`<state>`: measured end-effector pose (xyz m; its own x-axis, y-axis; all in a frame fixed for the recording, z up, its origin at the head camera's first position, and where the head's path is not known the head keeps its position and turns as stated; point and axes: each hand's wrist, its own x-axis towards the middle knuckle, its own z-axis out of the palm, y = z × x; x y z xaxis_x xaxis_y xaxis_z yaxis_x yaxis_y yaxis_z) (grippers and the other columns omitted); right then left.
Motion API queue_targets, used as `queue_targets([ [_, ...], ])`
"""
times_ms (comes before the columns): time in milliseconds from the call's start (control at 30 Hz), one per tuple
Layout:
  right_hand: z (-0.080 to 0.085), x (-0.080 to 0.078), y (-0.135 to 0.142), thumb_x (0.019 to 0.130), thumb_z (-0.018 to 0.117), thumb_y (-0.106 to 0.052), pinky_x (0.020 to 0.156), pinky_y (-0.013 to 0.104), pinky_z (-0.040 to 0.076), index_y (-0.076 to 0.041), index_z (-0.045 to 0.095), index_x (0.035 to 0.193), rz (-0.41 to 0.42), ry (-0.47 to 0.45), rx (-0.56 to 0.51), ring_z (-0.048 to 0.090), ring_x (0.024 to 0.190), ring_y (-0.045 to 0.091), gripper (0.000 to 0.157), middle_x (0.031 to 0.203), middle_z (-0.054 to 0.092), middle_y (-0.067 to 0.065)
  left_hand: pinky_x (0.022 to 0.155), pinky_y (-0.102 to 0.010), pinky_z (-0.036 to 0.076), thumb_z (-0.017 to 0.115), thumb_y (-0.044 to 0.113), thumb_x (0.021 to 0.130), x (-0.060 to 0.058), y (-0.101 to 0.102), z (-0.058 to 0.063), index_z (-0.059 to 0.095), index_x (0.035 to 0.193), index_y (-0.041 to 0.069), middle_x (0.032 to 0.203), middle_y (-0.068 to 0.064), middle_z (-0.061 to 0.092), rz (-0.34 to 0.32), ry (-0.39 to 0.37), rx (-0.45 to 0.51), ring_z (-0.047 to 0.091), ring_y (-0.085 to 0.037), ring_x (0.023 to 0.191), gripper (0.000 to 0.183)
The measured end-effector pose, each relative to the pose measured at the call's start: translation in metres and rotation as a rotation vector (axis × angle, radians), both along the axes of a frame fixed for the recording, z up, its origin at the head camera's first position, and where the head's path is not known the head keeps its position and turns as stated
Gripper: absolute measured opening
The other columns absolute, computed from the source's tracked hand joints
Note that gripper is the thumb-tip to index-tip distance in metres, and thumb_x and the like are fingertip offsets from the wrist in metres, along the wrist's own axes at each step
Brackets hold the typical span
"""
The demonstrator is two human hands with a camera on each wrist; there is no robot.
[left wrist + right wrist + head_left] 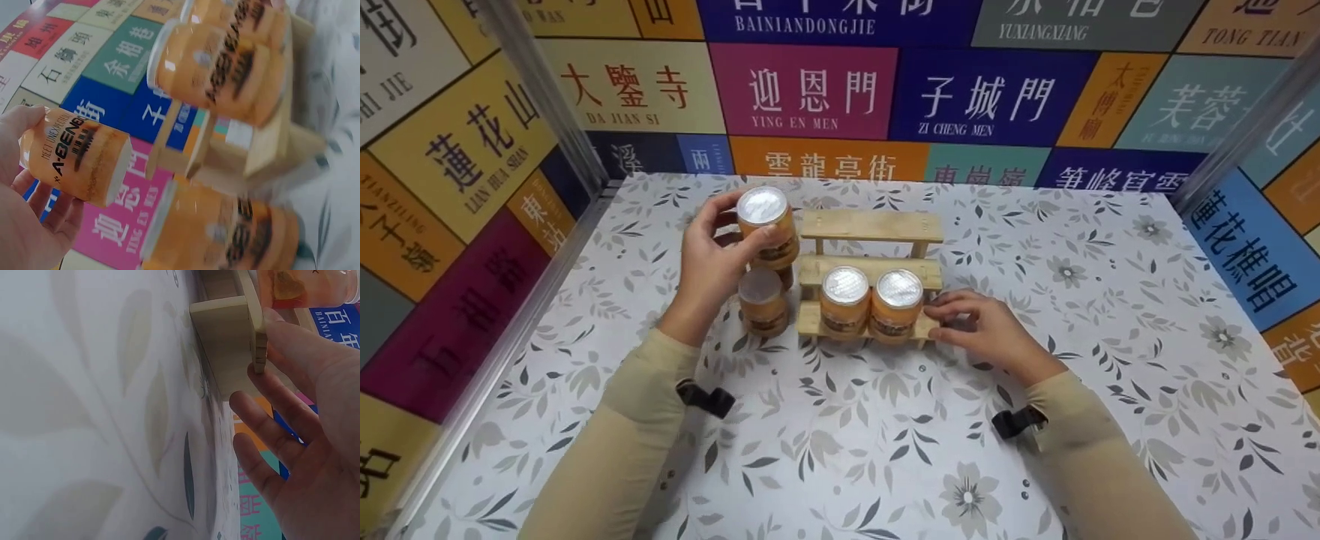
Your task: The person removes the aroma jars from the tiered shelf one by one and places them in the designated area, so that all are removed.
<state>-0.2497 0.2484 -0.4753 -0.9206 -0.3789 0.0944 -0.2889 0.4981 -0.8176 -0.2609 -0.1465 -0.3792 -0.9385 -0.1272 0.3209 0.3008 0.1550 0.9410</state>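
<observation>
My left hand (718,251) grips an orange jar (766,225) with a silver lid, thumb across its front, held up left of the wooden stepped rack (872,226). In the left wrist view, black lettering shows on the held jar (79,154). A similar jar (763,304) stands on the table just below it, left of the rack. Two more jars, a left one (844,304) and a right one (896,304), sit side by side on the rack's lowest step. My right hand (986,326) pinches that step's right end (257,337) between thumb and index finger; its other fingers spread loosely.
A white cloth with grey leaves and flowers (840,442) covers the table. Behind it and at both sides stand colourful panels (802,90) with Chinese lettering. The rack's middle step (810,271) and top step bear no jars.
</observation>
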Motion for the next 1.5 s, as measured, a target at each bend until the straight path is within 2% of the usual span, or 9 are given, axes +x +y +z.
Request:
queue_targets([
  [167,0.0,0.0,0.0,0.085,0.086,-0.015,0.102,0.043,0.056,-0.013,0.078,0.118,-0.005,0.005,0.01,0.059,0.124,0.023,0.034,0.128,0.068,0.006,0.097,-0.031,0.052,0.084,0.025,0.088,0.008,-0.02,-0.007,0.058,0.14,0.013,0.136,-0.004,0.06,0.041,-0.02,-0.008,0.058,-0.019,0.116,0.06],
  [433,0.0,0.001,-0.002,0.085,0.086,-0.014,0.102,0.039,0.057,-0.009,0.078,0.117,-0.014,-0.009,-0.028,0.06,0.124,0.024,0.033,0.128,0.068,0.009,0.094,-0.028,0.049,0.085,0.017,0.087,0.018,-0.045,-0.016,0.061,0.136,0.008,0.13,-0.004,0.063,0.099,0.013,-0.01,0.058,-0.017,0.116,0.056],
  [733,0.003,0.001,-0.001,0.085,0.085,-0.013,0.102,0.039,0.057,-0.01,0.078,0.116,-0.009,-0.009,-0.015,0.06,0.124,0.024,0.032,0.128,0.068,0.007,0.09,-0.025,0.05,0.084,0.013,0.086,0.02,-0.067,-0.024,0.06,0.136,0.006,0.131,-0.003,0.061,0.098,-0.01,0.004,0.057,-0.017,0.115,0.055],
  [900,0.002,0.002,0.0,0.084,0.086,-0.015,0.102,0.042,0.057,-0.012,0.078,0.117,-0.001,0.008,0.007,0.06,0.124,0.025,0.034,0.127,0.069,0.007,0.087,-0.021,0.052,0.086,0.011,0.084,0.023,-0.075,-0.034,0.059,0.135,0.003,0.13,-0.004,0.06,0.102,-0.066,-0.031,0.056,-0.016,0.113,0.058],
  [1033,0.002,0.002,0.0,0.083,0.087,-0.017,0.103,0.045,0.056,-0.013,0.078,0.117,-0.003,0.011,0.015,0.059,0.125,0.025,0.035,0.128,0.069,0.006,0.092,-0.023,0.051,0.085,0.011,0.085,0.023,-0.081,-0.044,0.057,0.138,0.002,0.133,-0.007,0.058,0.108,-0.142,-0.092,0.055,-0.016,0.115,0.06],
  [1133,0.0,0.002,0.0,0.084,0.087,-0.018,0.103,0.045,0.055,-0.013,0.078,0.117,-0.005,0.009,0.016,0.059,0.125,0.026,0.035,0.128,0.069,0.006,0.097,-0.026,0.05,0.081,0.01,0.087,0.023,-0.085,-0.052,0.054,0.14,0.002,0.138,-0.01,0.056,0.096,-0.201,-0.125,0.053,-0.018,0.119,0.06],
  [1233,0.0,0.002,0.001,0.084,0.086,-0.017,0.103,0.046,0.056,-0.012,0.078,0.118,-0.004,-0.001,0.004,0.059,0.125,0.026,0.035,0.128,0.068,0.008,0.096,-0.024,0.051,0.08,0.01,0.088,0.022,-0.086,-0.057,0.052,0.141,0.002,0.139,-0.012,0.055,0.078,-0.25,-0.146,0.052,-0.021,0.121,0.061],
  [1400,0.001,0.002,0.0,0.085,0.086,-0.018,0.102,0.044,0.056,-0.013,0.078,0.119,-0.003,-0.013,0.0,0.059,0.126,0.025,0.035,0.129,0.068,0.007,0.089,-0.016,0.052,0.082,0.012,0.086,0.022,-0.088,-0.062,0.053,0.141,0.002,0.138,-0.013,0.055,0.058,-0.282,-0.17,0.052,-0.023,0.122,0.062],
  [1500,0.002,0.002,-0.001,0.085,0.086,-0.017,0.103,0.043,0.056,-0.013,0.078,0.119,-0.001,-0.01,0.007,0.059,0.126,0.025,0.034,0.129,0.068,0.007,0.092,-0.019,0.051,0.082,0.012,0.086,0.022,-0.088,-0.065,0.053,0.14,0.002,0.139,-0.014,0.055,0.05,-0.293,-0.178,0.052,-0.025,0.125,0.062],
])
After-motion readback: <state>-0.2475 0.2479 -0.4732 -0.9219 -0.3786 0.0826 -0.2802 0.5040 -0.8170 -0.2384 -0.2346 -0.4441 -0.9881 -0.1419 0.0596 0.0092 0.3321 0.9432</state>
